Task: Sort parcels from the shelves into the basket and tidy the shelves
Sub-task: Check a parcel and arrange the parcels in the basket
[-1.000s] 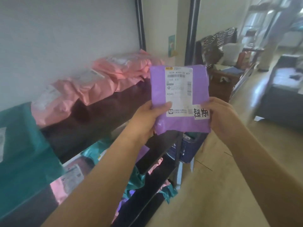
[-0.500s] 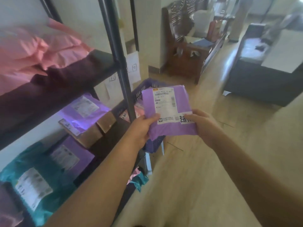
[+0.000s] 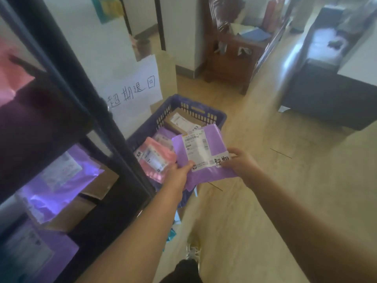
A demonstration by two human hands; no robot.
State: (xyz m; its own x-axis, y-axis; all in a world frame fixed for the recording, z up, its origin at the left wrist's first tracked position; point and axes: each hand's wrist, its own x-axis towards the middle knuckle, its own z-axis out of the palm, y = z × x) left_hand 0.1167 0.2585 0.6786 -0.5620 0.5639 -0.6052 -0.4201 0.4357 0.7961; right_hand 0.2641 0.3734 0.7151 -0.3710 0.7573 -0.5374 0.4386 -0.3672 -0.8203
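Observation:
A purple parcel (image 3: 216, 144) with a white shipping label is held in both hands just above the near right part of the blue basket (image 3: 221, 117). My left hand (image 3: 178, 175) pinches its lower left corner and my right hand (image 3: 241, 163) grips its lower right edge by a handwritten sticker. Inside the basket lie a pink parcel (image 3: 158, 155) and a brown cardboard box (image 3: 179, 120). The black shelf rack (image 3: 67, 78) stands to the left with purple parcels (image 3: 59, 180) and cardboard boxes (image 3: 95, 186) on its lower shelf.
A white handwritten paper sign (image 3: 134, 88) hangs on the wall behind the basket. A wooden bench (image 3: 230, 56) stands at the back and a dark sofa (image 3: 326, 88) at the right. Wooden floor (image 3: 255, 201) stretches in front; my shoe (image 3: 192, 250) shows below.
I have turned right and down from the upper shelf with pink parcels. The purple parcel, still in both hands, has come down over the blue basket.

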